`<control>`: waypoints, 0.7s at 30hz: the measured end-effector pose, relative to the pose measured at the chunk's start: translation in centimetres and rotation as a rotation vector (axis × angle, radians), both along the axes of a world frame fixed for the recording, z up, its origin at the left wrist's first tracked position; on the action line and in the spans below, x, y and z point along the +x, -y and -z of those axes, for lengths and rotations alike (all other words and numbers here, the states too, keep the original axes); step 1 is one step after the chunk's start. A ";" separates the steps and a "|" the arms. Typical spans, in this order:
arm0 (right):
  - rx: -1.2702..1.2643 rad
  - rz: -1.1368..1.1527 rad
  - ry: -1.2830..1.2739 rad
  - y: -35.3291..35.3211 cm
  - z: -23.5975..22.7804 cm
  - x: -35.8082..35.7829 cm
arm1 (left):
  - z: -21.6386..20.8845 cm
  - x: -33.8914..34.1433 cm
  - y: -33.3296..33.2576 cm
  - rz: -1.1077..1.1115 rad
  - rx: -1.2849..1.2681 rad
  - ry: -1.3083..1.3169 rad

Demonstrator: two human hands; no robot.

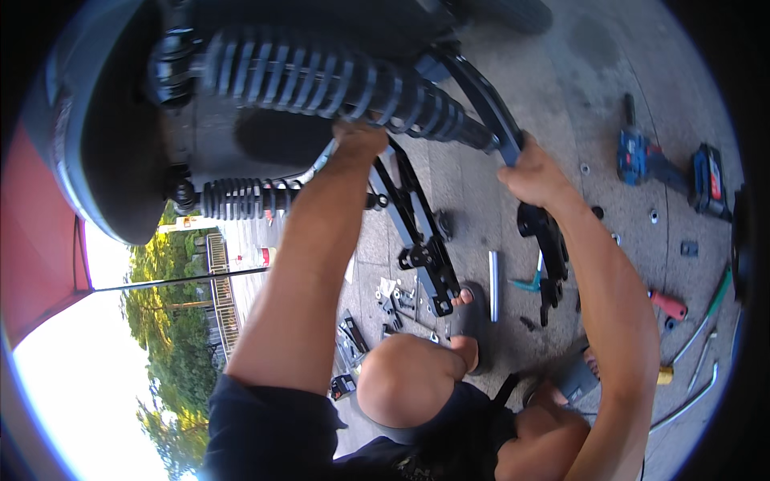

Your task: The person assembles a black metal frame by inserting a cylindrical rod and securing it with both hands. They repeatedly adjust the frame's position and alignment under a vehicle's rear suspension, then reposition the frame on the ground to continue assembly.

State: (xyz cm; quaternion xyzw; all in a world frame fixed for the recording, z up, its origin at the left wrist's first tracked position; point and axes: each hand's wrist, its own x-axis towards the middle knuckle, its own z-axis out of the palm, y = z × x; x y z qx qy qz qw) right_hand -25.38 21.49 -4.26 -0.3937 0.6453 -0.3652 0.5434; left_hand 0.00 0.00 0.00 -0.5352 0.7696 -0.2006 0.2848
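Note:
A large black shock absorber (345,84) with a coil spring slants across the upper part of the view. My left hand (361,138) is closed against its underside, and what the hidden fingers grip cannot be made out. Farther right, my right hand (536,172) is wrapped round the lower end of a curved black swingarm (485,100), close to the shock's lower end. A second shock absorber (249,198) shows left of my left forearm. Below my left hand, a black metal bracket arm (419,240) reaches down toward my foot.
A blue cordless power tool (634,156) and a battery (707,180) lie on the paving at right. Nearby are a red-handled tool (667,305), a metal tube (493,286) and a green-headed hammer (528,284). Small hardware (393,297) is scattered beside my knee.

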 end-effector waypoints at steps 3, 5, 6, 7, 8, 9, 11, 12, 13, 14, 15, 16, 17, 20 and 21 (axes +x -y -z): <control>-0.029 0.017 0.043 0.3 1.3 0.6 | -0.1 -1.5 0.3 -0.074 -0.079 -0.054; -0.066 0.024 -0.005 0.4 1.9 0.8 | 0.4 -3.2 0.1 -0.134 -0.121 -0.108; -0.054 0.039 -0.021 0.5 2.0 0.8 | 0.3 -3.8 0.1 -0.166 -0.138 -0.129; -0.071 0.024 -0.005 0.6 2.0 0.7 | 0.0 -4.2 0.0 -0.197 -0.154 -0.156; -0.053 0.020 0.014 0.5 1.9 0.6 | -0.4 -4.1 -0.1 -0.222 -0.153 -0.145; -0.035 0.015 0.033 0.5 1.7 0.6 | -0.7 -3.9 -0.3 -0.247 -0.152 -0.134; -0.073 0.024 0.072 0.5 1.4 0.7 | -0.7 -4.6 -0.3 -0.270 -0.110 -0.053; -0.072 0.030 0.071 0.3 1.4 0.7 | -1.0 -3.9 -0.5 -0.206 -0.063 -0.124; -0.068 0.038 0.072 0.2 1.5 0.7 | -1.1 -3.8 -0.6 -0.195 -0.083 -0.128; -0.074 0.039 0.056 0.1 1.5 0.8 | -1.3 -3.9 -0.7 -0.202 -0.074 -0.131; -0.081 0.040 0.041 0.2 1.6 0.9 | -1.6 -4.1 -0.8 -0.230 -0.037 -0.146; -0.077 0.046 0.016 0.2 1.7 1.1 | -1.9 -4.3 -0.9 -0.220 -0.036 -0.064; -0.079 0.035 0.018 0.2 1.8 1.1 | -2.2 -4.7 -1.1 -0.232 -0.005 0.005; -0.069 0.034 0.010 0.4 2.1 1.1 | -2.9 -5.3 -1.3 -0.246 -0.013 0.027; -0.074 0.032 0.015 0.5 2.1 1.2 | -3.0 -5.5 -1.3 -0.249 -0.021 0.013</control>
